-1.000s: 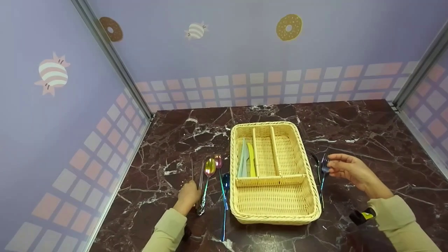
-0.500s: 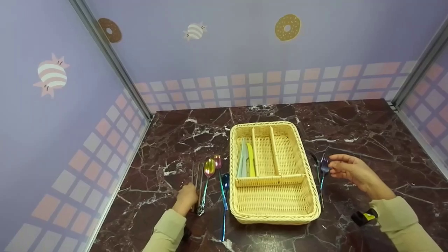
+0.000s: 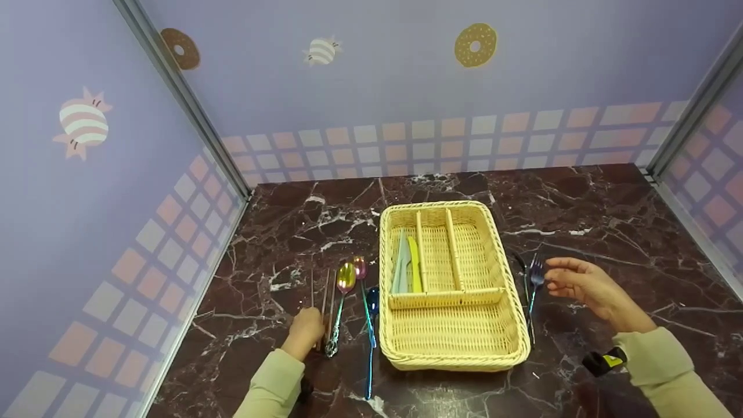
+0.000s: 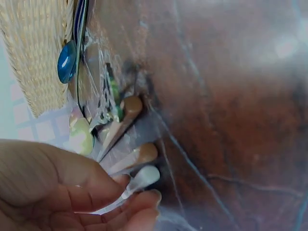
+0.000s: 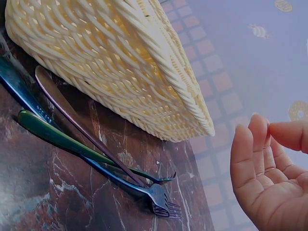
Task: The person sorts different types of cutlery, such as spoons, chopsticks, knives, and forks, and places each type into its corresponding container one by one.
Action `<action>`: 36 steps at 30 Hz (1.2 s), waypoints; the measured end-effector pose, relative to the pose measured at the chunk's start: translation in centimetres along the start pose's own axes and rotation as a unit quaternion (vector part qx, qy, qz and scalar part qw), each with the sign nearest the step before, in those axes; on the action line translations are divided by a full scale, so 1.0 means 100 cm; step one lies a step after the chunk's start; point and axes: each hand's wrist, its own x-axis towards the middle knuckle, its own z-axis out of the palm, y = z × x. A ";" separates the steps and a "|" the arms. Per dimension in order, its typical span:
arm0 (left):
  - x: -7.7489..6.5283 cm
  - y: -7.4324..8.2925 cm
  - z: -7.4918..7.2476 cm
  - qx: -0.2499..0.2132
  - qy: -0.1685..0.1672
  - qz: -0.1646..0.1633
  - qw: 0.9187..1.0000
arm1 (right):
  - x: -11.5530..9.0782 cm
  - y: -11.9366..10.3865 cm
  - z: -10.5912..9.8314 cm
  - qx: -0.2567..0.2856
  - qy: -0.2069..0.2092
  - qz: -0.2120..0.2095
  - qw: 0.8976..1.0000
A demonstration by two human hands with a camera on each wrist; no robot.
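Three lilac panels [image 3: 383, 75] with pink and white squares [image 3: 453, 127], printed doughnuts [image 3: 464, 55] and wrapped sweets [image 3: 84, 123] stand around a dark red, white-veined tabletop [image 3: 586, 200]; grey posts [image 3: 193, 107] mark the corners. A divided wicker basket [image 3: 455, 364] sits on it. Left of the basket, the left hand's grip [image 3: 306, 330] is pinched on a white-ended utensil [image 4: 147, 176], beside brown-ended sticks [image 4: 147, 153]; right of it, the right hand's grip [image 3: 587, 288] hangs loose, fingers relaxed, near a blue fork [image 3: 536, 277] lying on the tabletop.
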 end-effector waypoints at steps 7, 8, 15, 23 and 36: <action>0.046 -0.056 0.075 -0.010 0.056 0.008 0.998 | 0.000 0.002 -0.001 -0.006 -0.008 0.000 1.000; 0.057 -0.070 0.093 -0.009 0.064 0.013 0.998 | 0.000 0.003 -0.001 -0.006 -0.012 0.000 1.000; 0.046 -0.054 0.062 -0.078 0.056 -0.012 0.995 | -0.001 0.005 -0.002 0.001 -0.016 0.003 1.000; 0.016 0.009 -0.034 -0.206 0.042 -0.023 0.977 | 0.000 0.003 0.003 -0.007 -0.015 0.005 1.000; -0.005 0.107 -0.058 -0.529 -0.039 0.060 0.846 | 0.031 -0.010 0.066 -0.122 0.033 -0.012 0.992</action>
